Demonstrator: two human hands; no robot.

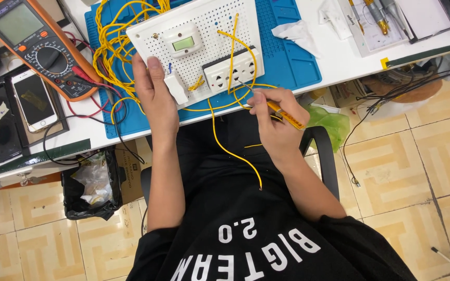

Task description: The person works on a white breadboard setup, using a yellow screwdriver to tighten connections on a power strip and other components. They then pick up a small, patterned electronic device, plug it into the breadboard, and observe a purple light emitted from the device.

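Pinched in the right hand (274, 122) is a yellow-handled screwdriver (286, 114), its thin tip reaching the white socket (230, 70) on the perforated board (199, 36). Light and stiff, the tool looks best held at the handle. The left hand (154, 91) clasps the board's near edge by a small white switch (175, 87). Springy yellow wires (235, 156) trail over the blue mat (287, 57).

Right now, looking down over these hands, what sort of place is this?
Probably an electronics or electrical-wiring workbench. A white perforated board carries a switch and sockets joined by yellow wires, an orange multimeter lies beside it, and the right hand holds a small screwdriver.
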